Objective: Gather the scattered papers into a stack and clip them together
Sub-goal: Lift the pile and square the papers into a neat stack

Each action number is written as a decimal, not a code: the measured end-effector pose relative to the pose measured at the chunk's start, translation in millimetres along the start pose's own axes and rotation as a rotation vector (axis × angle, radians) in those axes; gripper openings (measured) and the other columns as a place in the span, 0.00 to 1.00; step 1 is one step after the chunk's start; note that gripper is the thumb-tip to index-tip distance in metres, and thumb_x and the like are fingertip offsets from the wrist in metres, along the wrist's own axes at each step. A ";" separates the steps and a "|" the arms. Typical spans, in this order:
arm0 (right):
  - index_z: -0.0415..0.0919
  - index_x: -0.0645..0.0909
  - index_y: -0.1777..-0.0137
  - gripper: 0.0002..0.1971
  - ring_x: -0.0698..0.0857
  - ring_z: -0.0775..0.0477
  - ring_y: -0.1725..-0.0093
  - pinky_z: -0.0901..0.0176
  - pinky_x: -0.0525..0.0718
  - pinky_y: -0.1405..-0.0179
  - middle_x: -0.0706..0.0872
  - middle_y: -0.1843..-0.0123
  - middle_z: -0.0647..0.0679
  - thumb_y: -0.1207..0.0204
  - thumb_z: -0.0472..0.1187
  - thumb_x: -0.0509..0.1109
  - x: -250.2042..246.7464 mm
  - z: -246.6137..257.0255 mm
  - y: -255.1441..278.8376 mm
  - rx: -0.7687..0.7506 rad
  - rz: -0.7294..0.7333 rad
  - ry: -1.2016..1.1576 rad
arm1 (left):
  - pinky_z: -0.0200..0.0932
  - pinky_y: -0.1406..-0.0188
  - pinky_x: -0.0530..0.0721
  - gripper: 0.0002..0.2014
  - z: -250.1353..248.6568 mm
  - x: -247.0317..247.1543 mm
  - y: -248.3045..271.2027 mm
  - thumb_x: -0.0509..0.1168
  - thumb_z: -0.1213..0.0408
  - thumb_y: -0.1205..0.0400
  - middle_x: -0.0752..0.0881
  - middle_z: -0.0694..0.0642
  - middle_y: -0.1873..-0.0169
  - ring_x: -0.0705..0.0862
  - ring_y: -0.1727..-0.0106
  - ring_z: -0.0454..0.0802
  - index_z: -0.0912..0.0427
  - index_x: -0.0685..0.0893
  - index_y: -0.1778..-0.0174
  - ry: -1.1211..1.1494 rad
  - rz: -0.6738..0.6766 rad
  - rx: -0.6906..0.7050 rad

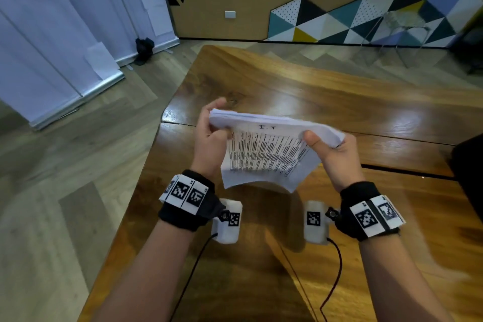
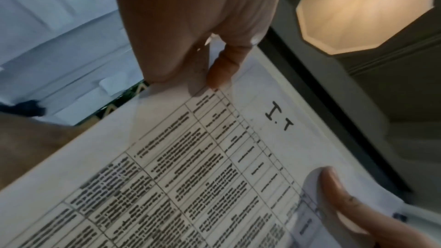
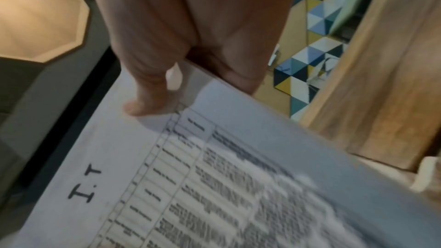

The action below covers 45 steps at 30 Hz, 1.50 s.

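A stack of white printed papers (image 1: 264,154), with a table of text and "I.T" on the top sheet, is held above the wooden table (image 1: 287,86). My left hand (image 1: 211,133) grips its left edge, thumb on the printed face. My right hand (image 1: 329,149) grips the right edge, thumb pressed on top and fingers underneath. The lower edge of the stack bends down toward me. The left wrist view shows the stack of papers (image 2: 214,157) close up, pinched by my left hand (image 2: 214,59). In the right wrist view my right hand (image 3: 167,90) pinches the papers (image 3: 214,186). No clip shows.
The table's left edge (image 1: 146,165) drops to a wood-pattern floor. A dark object (image 1: 467,178) sits at the table's right edge. A clear chair (image 1: 397,34) stands by the patterned wall. White panels (image 1: 65,34) lean at the left.
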State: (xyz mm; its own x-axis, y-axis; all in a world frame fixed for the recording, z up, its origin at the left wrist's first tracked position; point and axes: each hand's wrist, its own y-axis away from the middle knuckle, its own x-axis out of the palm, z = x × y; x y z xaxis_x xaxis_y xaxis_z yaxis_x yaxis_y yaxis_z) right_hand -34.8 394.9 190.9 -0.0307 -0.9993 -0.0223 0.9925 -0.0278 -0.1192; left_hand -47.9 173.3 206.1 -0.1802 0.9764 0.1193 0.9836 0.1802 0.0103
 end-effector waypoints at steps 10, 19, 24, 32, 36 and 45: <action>0.45 0.86 0.55 0.02 0.89 0.61 0.64 0.67 0.83 0.62 0.92 0.66 0.58 0.26 0.38 0.72 8.6 -15.9 -3.2 0.189 -0.017 0.065 | 0.30 0.68 0.83 0.13 7.2 0.5 1.9 0.60 0.80 0.27 0.83 0.51 0.64 0.83 0.62 0.43 0.63 0.81 0.51 -0.245 -0.027 -0.088; 0.45 0.86 0.62 0.06 0.83 0.26 0.66 0.37 0.82 0.68 0.86 0.62 0.25 0.26 0.44 0.72 31.8 28.7 -4.3 -0.067 0.095 0.236 | 0.49 0.32 0.61 0.10 -30.0 18.7 2.3 0.65 0.47 0.26 0.84 0.43 0.68 0.85 0.49 0.49 0.49 0.84 0.58 -1.257 0.304 0.563; 0.30 0.84 0.59 0.22 0.84 0.27 0.67 0.43 0.77 0.70 0.87 0.63 0.25 0.28 0.53 0.71 -1.1 2.3 -1.6 0.015 0.186 0.358 | 0.41 0.65 0.83 0.03 -20.5 -12.9 -10.9 0.70 0.56 0.31 0.89 0.42 0.73 0.88 0.66 0.41 0.47 0.88 0.64 -0.733 0.175 0.282; 0.51 0.87 0.60 0.04 0.83 0.57 0.69 0.55 0.79 0.62 0.89 0.66 0.50 0.26 0.47 0.72 -45.9 -57.0 18.1 0.220 0.085 0.328 | 0.28 0.74 0.80 0.12 -1.2 -69.7 -13.1 0.69 0.75 0.25 0.86 0.37 0.82 0.81 0.78 0.30 0.54 0.83 0.69 -0.326 0.029 0.054; 0.48 0.87 0.50 0.26 0.90 0.47 0.54 0.51 0.88 0.52 0.93 0.54 0.47 0.47 0.58 0.82 -41.9 -66.7 19.3 0.365 -0.011 -0.019 | 0.42 0.65 0.82 0.05 24.5 -75.4 -9.4 0.71 0.68 0.29 0.89 0.45 0.75 0.85 0.72 0.41 0.54 0.84 0.67 -0.180 -0.130 -0.046; 0.51 0.88 0.56 0.14 0.86 0.63 0.56 0.71 0.83 0.60 0.92 0.57 0.60 0.28 0.28 0.71 -25.9 -40.8 13.7 0.149 0.026 0.080 | 0.25 0.71 0.80 0.08 55.6 -71.7 -5.6 0.70 0.78 0.27 0.86 0.49 0.66 0.84 0.70 0.29 0.60 0.85 0.60 -0.350 -0.090 -0.016</action>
State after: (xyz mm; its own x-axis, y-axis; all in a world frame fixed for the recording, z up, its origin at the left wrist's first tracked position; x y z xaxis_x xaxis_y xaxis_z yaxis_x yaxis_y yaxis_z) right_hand -25.2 421.5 149.3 -0.0082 -0.9947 -0.1030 0.9994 -0.0114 0.0312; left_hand -41.1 108.8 142.3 -0.2560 0.9389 -0.2300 0.9633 0.2678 0.0210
